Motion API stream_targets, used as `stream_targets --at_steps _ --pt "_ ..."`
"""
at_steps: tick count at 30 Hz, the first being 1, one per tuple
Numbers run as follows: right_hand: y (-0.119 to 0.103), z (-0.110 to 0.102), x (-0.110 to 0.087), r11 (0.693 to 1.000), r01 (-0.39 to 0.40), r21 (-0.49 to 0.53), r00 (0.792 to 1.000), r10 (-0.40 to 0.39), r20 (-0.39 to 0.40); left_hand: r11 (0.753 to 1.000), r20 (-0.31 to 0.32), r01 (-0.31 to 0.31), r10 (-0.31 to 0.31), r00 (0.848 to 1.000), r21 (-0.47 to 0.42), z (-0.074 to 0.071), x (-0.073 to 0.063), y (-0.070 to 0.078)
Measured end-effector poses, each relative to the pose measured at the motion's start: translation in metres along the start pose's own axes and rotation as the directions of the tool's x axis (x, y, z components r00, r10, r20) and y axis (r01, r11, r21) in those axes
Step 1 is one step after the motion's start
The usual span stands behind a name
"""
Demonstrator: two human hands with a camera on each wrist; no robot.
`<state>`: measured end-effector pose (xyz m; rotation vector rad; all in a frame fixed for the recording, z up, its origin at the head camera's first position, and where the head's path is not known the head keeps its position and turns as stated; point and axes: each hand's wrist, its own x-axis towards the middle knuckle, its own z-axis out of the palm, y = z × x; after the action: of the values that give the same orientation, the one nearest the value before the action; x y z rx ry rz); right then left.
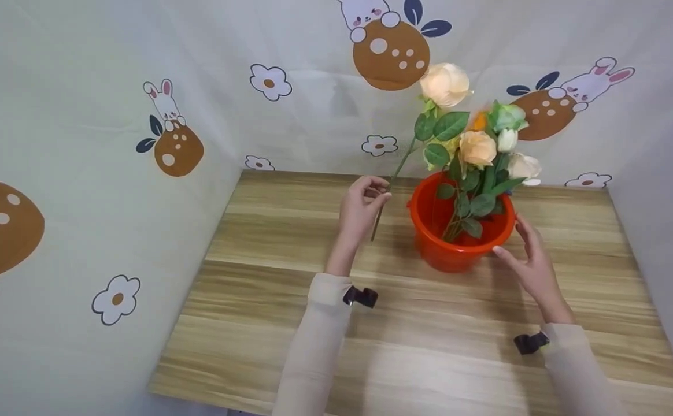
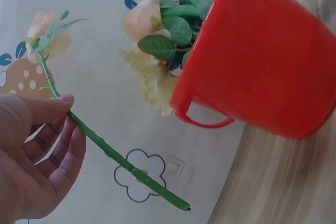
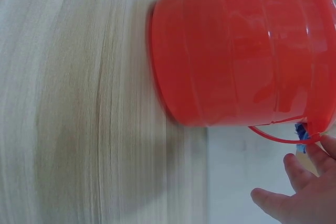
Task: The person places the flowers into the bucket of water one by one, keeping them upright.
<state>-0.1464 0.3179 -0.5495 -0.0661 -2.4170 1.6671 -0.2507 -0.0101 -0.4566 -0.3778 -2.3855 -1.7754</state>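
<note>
Between thumb and fingertips, my left hand [image 1: 362, 205] pinches the green stem of a peach artificial rose [image 1: 445, 85]. This rose tilts up to the right, its bloom high in the head view. Its stem's cut end points down, left of a red bucket [image 1: 449, 260]. The bucket stands upright on the table and holds several artificial flowers [image 1: 477, 148] with green leaves. At the bucket's right side is my right hand [image 1: 533, 263], thumb and fingers spread at the rim. In the right wrist view its fingertips are right beside the rim and red handle [image 3: 278, 139].
The wood-grain table [image 1: 267, 231] meets a pale cloth backdrop [image 1: 307, 127] printed with rabbits and flowers at the back and left. A small blue thing [image 3: 301, 130] shows behind the bucket's rim. Both wrists wear black cameras [image 1: 361, 297].
</note>
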Motion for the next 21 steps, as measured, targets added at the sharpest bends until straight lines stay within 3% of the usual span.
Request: stream_targets --at_steps 7,14,21 --pt "-0.001 0.000 -0.001 1.000 0.011 0.005 1.000 -0.011 -0.002 0.999 0.013 -0.054 0.054 0.998 -0.009 0.016 0.005 0.016" --pt "-0.028 0.001 -0.008 1.000 0.010 0.019 1.000 -0.010 0.010 0.995 0.018 -0.093 0.094 0.995 -0.022 0.034 0.011 0.028" --pt "0.000 0.000 -0.001 1.000 0.003 -0.006 1.000 -0.003 0.002 0.992 0.023 -0.107 0.109 0.994 -0.067 0.047 0.014 0.032"
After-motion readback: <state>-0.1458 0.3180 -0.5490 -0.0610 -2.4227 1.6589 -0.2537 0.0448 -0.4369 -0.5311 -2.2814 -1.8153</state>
